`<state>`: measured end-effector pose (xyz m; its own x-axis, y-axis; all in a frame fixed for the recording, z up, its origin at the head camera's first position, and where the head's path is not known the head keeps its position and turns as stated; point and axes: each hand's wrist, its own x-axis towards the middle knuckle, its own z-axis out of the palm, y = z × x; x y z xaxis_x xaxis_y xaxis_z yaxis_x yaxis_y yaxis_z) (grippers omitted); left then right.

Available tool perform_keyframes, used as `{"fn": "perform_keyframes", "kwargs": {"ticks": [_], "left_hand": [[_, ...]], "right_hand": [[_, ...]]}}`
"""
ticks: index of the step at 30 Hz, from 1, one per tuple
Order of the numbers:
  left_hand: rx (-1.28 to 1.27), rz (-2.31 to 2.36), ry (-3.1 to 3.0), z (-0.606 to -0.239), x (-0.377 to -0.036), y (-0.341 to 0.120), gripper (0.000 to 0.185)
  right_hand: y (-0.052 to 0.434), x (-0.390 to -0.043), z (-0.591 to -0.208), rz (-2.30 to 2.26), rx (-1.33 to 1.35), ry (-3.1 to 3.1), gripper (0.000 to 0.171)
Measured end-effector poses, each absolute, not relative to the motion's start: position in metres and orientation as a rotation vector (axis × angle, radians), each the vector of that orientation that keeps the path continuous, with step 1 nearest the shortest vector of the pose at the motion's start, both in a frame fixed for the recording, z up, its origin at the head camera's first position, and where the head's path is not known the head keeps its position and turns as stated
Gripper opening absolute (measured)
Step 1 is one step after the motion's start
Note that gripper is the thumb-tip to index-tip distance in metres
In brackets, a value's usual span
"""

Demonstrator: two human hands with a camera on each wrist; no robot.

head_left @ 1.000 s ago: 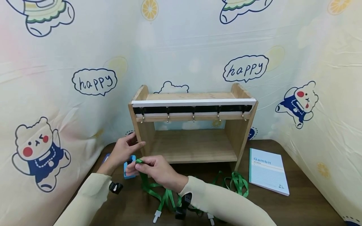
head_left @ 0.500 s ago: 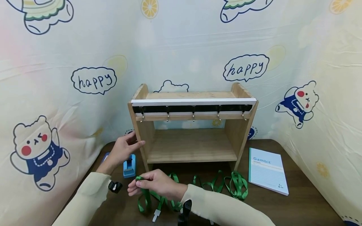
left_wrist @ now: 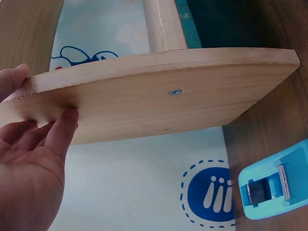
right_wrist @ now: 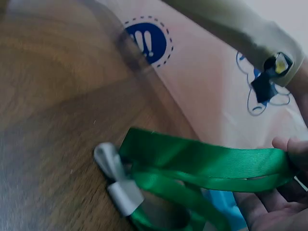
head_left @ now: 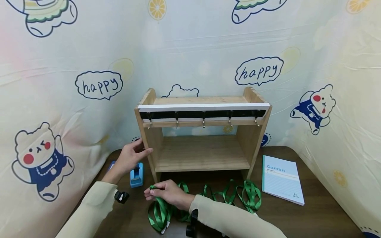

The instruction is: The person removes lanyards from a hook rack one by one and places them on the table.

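My left hand [head_left: 128, 159] grips the left side panel of a small wooden shelf [head_left: 202, 152]; in the left wrist view the thumb lies over the panel's edge and the fingers press its outer face [left_wrist: 144, 103]. Low in front of the shelf, my right hand [head_left: 170, 194] pinches a green lanyard [head_left: 159, 211] between thumb and fingers. The strap hangs in loops down to the table. A pale plastic clip [right_wrist: 126, 195] on the strap shows in the right wrist view. More green lanyards [head_left: 251, 195] lie in loops to the right, partly hidden by my right forearm.
Several metal hooks [head_left: 203, 120] line a black strip under the shelf's top board. A blue tape dispenser [head_left: 136, 177] stands left of the shelf, near my left forearm. On the right lies a light-blue notebook [head_left: 282, 181]. A printed cloth hangs behind the dark wooden table [head_left: 321, 211].
My right hand has come down and slightly right, still pinching the lanyard, whose loops now bunch lower by the table. The left hand stays on the shelf's side panel.
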<state>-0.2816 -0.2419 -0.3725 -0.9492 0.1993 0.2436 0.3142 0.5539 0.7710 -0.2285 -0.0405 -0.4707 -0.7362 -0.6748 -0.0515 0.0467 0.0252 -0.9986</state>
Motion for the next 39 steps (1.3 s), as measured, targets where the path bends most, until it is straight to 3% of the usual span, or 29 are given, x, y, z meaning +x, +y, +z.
{"fn": "perform_keyframes", "kwargs": {"ticks": [12,39], "left_hand": [[-0.419,-1.361,-2.684,-0.375,-0.285,-0.244,0.078],[-0.42,-1.347,-2.678,-0.374,-0.285,-0.243,0.078]], "right_hand": [[-0.046,-0.233,-0.486,-1.73,-0.477,2.041,0.019],[-0.046,-0.234,-0.48,-1.664,-0.527,2.298,0.025]]}}
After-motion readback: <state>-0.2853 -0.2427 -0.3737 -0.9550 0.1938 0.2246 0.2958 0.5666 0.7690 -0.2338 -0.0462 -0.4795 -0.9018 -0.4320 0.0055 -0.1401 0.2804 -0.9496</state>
